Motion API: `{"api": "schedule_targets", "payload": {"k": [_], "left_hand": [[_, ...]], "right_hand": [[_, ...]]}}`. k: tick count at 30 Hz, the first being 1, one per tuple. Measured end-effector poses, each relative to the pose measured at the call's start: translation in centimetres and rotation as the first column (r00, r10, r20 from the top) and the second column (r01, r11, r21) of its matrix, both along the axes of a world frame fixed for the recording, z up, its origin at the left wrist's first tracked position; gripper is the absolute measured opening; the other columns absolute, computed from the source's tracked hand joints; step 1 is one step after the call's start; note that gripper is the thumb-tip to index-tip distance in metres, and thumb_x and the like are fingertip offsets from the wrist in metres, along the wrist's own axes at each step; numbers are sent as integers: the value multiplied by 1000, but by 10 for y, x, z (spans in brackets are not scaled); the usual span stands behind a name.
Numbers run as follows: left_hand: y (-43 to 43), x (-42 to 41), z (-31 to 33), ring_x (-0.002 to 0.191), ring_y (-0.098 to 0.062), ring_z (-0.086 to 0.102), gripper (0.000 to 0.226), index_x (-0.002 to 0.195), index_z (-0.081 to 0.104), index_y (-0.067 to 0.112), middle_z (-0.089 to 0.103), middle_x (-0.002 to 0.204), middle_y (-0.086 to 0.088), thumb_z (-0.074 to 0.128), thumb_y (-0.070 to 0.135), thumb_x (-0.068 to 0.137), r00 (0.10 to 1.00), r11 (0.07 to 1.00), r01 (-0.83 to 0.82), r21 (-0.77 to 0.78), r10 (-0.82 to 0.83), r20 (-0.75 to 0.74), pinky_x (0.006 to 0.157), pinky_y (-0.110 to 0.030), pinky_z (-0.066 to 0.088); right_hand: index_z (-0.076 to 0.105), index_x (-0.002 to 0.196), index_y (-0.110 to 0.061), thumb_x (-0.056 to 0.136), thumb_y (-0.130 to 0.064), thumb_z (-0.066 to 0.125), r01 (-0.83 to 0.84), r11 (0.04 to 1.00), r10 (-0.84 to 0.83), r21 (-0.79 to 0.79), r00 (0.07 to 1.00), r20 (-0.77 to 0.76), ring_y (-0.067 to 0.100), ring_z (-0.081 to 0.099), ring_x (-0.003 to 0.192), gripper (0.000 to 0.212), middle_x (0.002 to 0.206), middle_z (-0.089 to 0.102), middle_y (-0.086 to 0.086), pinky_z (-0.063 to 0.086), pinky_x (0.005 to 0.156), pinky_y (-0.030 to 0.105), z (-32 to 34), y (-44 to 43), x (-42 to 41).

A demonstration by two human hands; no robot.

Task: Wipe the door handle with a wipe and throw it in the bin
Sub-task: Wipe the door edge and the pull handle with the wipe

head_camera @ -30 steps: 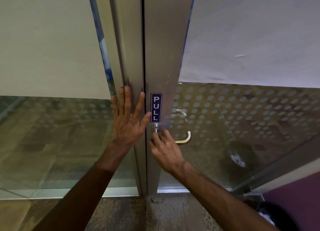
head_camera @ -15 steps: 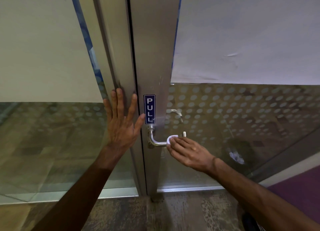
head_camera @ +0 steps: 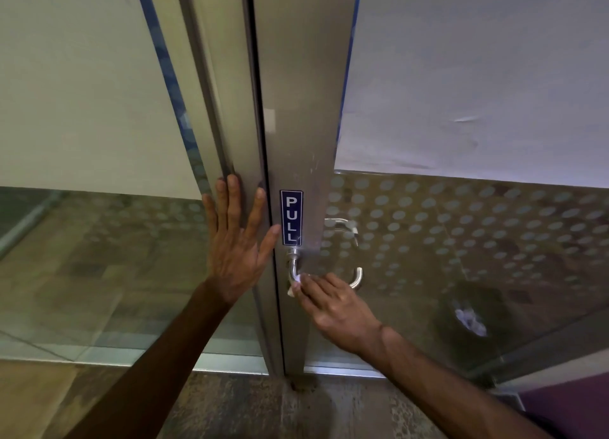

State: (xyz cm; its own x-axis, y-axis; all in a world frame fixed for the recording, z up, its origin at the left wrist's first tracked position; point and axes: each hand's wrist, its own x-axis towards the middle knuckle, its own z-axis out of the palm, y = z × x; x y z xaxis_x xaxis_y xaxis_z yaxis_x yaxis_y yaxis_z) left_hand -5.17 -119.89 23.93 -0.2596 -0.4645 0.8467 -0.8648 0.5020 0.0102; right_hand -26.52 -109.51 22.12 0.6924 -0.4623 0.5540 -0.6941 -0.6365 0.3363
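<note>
- Head view: the left hand [head_camera: 235,241] lies flat with its fingers spread on the metal frame post [head_camera: 227,116], just left of the door's edge; it grips nothing.
- The right hand [head_camera: 333,303] is closed around the white wipe [head_camera: 298,282], pressing it onto the door handle [head_camera: 356,277] near the bend below its mount; the fingers hide most of the bar, so only the curved neck and the far end show.
- A blue PULL sticker [head_camera: 291,218] sits on the door stile [head_camera: 306,92], directly above the handle mount.
- Through the dotted glass panel [head_camera: 461,234], right of the handle, a dark bin [head_camera: 471,313] with white scraps inside appears; whether it is a reflection I cannot tell.
- White sheets cover the upper glass on both sides; speckled floor [head_camera: 250,409] lies below.
</note>
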Motion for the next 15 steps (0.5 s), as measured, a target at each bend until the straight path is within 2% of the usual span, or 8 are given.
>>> {"api": "schedule_targets", "payload": {"k": [2,5,8,12,15], "left_hand": [[3,-1,1,162,-28,-19,76,168,-10,29,-26,174,-4,38,51,113,1000,1000,1,3,-1,2,131,-53,-9],[5,-2,3,162,-26,-22,78,167,-12,31,-29,173,-2,39,50,112,1000,1000,-6,20,6,1,131,-52,-10],[6,-5,4,162,-25,-21,78,167,-11,33,-29,173,0,40,49,111,1000,1000,-3,26,3,-26,132,-52,-8],[7,-8,4,162,-23,-21,77,167,-10,35,-29,173,2,41,49,111,998,1000,6,29,-4,-58,131,-52,-7],[7,-8,4,162,-23,-20,78,168,-8,33,-27,174,2,43,47,111,998,1000,15,18,-14,-62,131,-52,-6]], "right_hand": [[77,108,1,90,-1,54,70,997,-70,-10,997,-38,27,72,80,29,94,76,17,58,70,33,-2,-2,22],[78,90,-9,82,-1,57,148,988,-144,50,987,-71,24,68,72,24,83,72,10,54,65,32,4,-3,39],[76,88,-10,85,1,56,157,987,-154,38,985,-80,26,68,73,23,87,74,13,56,67,33,6,-1,30],[78,100,-3,92,-2,65,51,998,-52,-39,999,-13,32,75,93,16,106,77,21,60,77,40,-4,9,-8],[79,108,-1,101,0,53,-19,999,19,-30,1000,13,32,73,112,26,121,74,21,61,85,42,-11,15,-43]]}}
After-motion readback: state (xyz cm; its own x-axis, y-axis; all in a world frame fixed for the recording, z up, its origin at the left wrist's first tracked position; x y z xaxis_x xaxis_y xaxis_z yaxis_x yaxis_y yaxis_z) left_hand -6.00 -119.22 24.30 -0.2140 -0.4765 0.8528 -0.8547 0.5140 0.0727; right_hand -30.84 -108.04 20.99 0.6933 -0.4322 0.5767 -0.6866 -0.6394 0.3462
